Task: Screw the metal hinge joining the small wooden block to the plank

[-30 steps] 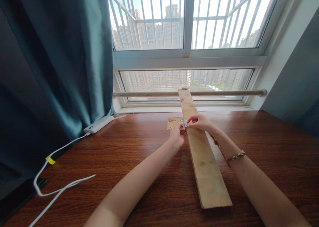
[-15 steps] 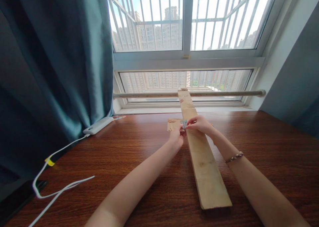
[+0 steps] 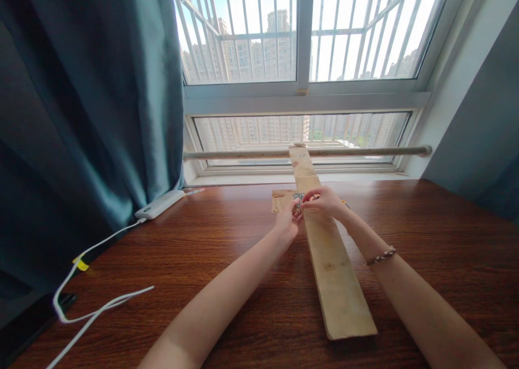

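A small silver metal plate with holes, hinge-like, lies where a short wooden piece meets the left edge of a long pale board. My left hand is closed at the near side of this hinge, its thumb and fingers pressed against it. From the right, my right hand reaches over the long board. Its thumb and index finger pinch close together at the hinge's right side. Anything between those fingertips is too small to make out.
The dark wooden tabletop runs to the window sill. A horizontal pipe crosses behind the board's far end. At left are a white power strip, a white cable with a yellow tag, and a blue curtain.
My left fingers have shifted slightly at the hinge, and more of its upper part shows. My right hand has barely moved. Both wooden pieces stay nearly in place.
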### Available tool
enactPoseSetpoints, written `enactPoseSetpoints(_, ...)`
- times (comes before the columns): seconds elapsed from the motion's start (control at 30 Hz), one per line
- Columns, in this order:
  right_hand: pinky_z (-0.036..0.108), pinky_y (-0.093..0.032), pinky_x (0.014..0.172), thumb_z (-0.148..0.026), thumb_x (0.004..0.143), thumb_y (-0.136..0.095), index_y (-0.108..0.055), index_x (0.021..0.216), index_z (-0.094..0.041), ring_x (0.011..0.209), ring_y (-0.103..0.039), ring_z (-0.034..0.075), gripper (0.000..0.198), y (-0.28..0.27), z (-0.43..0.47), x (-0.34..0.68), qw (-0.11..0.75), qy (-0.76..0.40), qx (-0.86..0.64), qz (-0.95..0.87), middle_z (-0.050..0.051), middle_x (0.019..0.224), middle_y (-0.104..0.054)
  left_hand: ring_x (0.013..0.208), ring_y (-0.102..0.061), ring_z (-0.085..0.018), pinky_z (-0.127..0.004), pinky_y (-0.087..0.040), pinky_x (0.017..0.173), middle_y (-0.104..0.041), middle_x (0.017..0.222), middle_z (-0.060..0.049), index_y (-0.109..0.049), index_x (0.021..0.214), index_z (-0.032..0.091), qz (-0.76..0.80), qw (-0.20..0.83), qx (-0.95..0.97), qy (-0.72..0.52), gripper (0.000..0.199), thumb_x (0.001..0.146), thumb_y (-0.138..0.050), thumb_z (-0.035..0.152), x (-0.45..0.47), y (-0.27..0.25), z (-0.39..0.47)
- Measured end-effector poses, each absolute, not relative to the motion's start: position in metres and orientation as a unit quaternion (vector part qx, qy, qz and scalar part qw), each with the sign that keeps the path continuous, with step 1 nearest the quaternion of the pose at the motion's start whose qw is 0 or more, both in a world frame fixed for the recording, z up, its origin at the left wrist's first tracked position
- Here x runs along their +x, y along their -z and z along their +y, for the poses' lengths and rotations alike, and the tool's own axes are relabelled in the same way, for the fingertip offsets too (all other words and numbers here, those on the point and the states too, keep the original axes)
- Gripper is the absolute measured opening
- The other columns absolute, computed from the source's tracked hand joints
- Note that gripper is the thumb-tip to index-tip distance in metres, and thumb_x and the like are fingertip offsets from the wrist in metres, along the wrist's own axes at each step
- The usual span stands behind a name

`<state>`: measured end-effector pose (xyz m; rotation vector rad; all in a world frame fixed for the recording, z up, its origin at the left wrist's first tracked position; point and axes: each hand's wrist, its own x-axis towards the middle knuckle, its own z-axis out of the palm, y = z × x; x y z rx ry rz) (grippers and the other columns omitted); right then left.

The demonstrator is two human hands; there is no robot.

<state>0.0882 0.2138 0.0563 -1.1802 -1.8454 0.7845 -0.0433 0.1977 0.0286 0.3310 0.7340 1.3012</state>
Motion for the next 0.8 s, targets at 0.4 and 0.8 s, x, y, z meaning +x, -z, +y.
enactPoseSetpoints(0.4, 0.022, -0.033, 0.05, -0.047, 0.065, -0.07, -0.062, 0.071, -0.015, 0.052, -0.043, 0.008, 0.034, -0.055, 0.214, 0.086, 0.446, -0.351, -0.414, -0.711, -0.003, 0.057, -0.051, 0.051, -0.058, -0.009, -0.018, -0.047, 0.051, -0.064, 0.063, -0.003, -0.062, 0.076, 0.012, 0.324, 0.726, 0.14, -0.59, 0.009, 0.077, -0.055, 0.006, -0.044, -0.035, 0.194)
enactPoseSetpoints(0.8, 0.024, -0.04, 0.059, -0.042, 0.066, -0.07, -0.064, 0.071, -0.014, 0.066, -0.051, 0.012, 0.029, -0.055, 0.212, 0.077, 0.438, -0.334, -0.376, -0.746, 0.002, 0.07, -0.061, 0.048, -0.057, -0.009, -0.019, -0.046, 0.05, -0.063, 0.061, -0.003, -0.06, 0.068, 0.013, 0.331, 0.724, 0.139, -0.588, 0.01, 0.074, -0.055, 0.006, -0.046, -0.035, 0.196)
